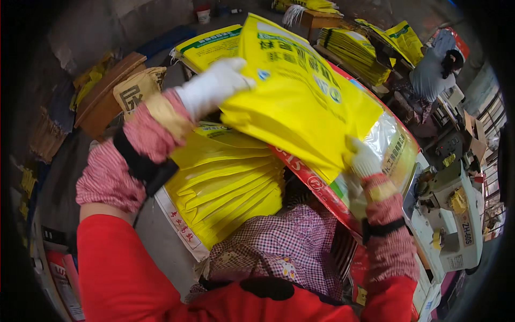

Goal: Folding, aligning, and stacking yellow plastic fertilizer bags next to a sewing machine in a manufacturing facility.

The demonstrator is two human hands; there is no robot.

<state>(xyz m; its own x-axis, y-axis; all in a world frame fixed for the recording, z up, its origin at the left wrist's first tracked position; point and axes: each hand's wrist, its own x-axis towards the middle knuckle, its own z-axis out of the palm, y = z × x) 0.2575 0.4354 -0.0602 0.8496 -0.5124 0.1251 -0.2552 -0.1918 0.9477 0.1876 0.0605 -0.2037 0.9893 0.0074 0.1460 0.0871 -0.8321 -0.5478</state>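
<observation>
Head view: the person's left hand [217,86] in a white knitted glove has its grip closed on the left edge of a flat bright yellow sack with green and dark print [298,94]. This sack is held up and tilted in front of the person, its near side sagging in folds, above a red-bordered sheet with pale print [311,185]. The right hand [366,159], also in a white glove, touches the sack's lower right end; blur hides its fingers, so I cannot tell how far that grip is closed. Below the raised sack, a fanned pile of folded yellow sacks [230,185] lies left of a purple-and-white checked cloth apron [273,241] on the person's lap. Beyond the left forearm, a tan sack with black characters [137,91] leans by a brown wooden box [104,99]. To the right stands a pale green sewing machine [456,220]; farther back, a co-worker in a grey top [432,78] sits near stacked yellow sacks [354,53]
</observation>
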